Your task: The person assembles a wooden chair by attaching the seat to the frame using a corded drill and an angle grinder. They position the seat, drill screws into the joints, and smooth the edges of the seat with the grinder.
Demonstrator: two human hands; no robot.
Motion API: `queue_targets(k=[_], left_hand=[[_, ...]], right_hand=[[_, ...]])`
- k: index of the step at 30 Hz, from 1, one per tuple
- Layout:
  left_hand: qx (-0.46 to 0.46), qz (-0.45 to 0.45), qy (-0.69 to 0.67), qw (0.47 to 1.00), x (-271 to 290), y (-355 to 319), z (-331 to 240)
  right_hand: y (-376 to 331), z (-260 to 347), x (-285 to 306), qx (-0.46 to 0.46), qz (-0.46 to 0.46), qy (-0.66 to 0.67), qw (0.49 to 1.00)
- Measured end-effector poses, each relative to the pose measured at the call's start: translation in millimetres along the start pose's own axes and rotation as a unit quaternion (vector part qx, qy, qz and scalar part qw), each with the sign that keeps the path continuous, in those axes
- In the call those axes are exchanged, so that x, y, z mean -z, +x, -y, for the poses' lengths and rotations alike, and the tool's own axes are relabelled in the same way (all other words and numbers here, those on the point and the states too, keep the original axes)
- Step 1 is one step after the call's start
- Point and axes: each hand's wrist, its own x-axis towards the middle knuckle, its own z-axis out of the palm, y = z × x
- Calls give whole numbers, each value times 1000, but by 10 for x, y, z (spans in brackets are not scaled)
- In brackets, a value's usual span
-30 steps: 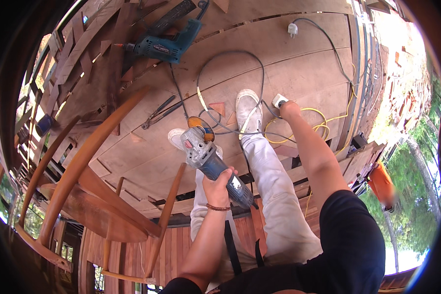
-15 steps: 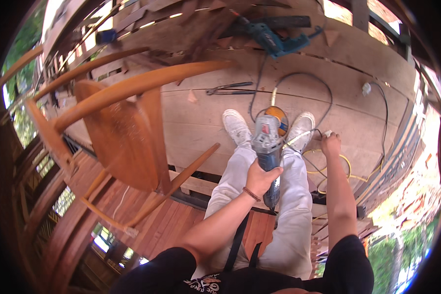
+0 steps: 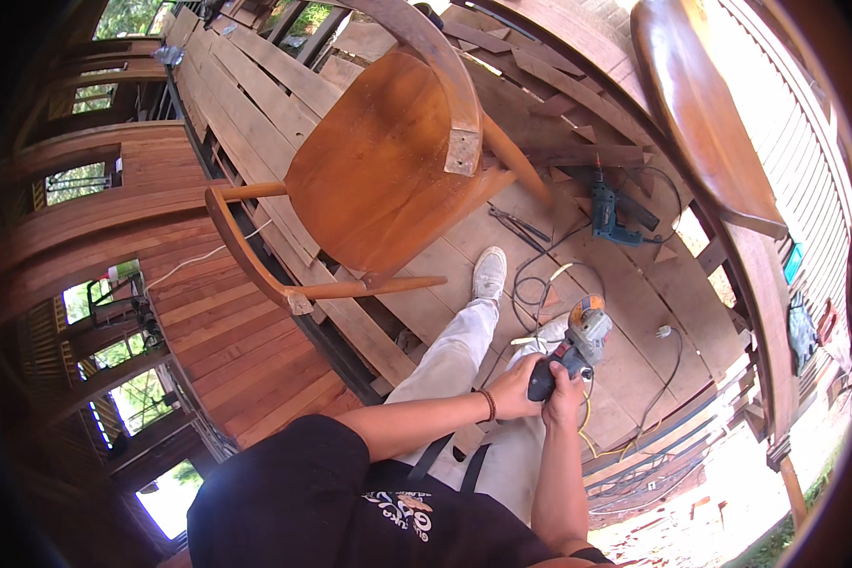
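Both my hands are on an angle grinder (image 3: 589, 333) with a grey head, a dark body and an orange disc (image 3: 592, 303). My left hand (image 3: 515, 391) is closed around the rear of its body. Against the other side of the body, my right hand (image 3: 565, 396) is wrapped with the thumb on top. The disc points away from me, above the boards near my right foot. Ahead and to the left, a wooden chair (image 3: 379, 161) with a broad seat and curved arms is tipped over. No hand touches the chair.
A teal power drill (image 3: 611, 220) and long-handled pliers (image 3: 521, 225) lie on the floor boards beyond my feet. Cords loop nearby, one ending in a plug (image 3: 665, 331). A varnished wooden piece (image 3: 705, 114) rests at the far right, near gloves (image 3: 802, 331). Gaps run between the boards.
My view has swung, and the chair now appears nearer the middle. My right hand has left the small white thing by the cords and joined my left on the grinder, which has moved right.
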Motion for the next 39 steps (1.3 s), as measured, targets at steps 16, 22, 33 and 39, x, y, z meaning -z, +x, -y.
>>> queue_targets(k=[16, 22, 33, 39], left_hand=[[173, 94, 90, 976, 537, -339, -462], [187, 114, 77, 973, 958, -244, -283], [158, 100, 95, 978, 1295, -78, -154], [213, 174, 0, 961, 1742, 4, -473]], right_hand=[[-178, 89, -516, -4, -129, -98, 987], [-33, -93, -892, -2, -188, -171, 967], [-115, 259, -1729, -7, -205, -279, 938], [79, 107, -1635, 35, -157, -125, 979]])
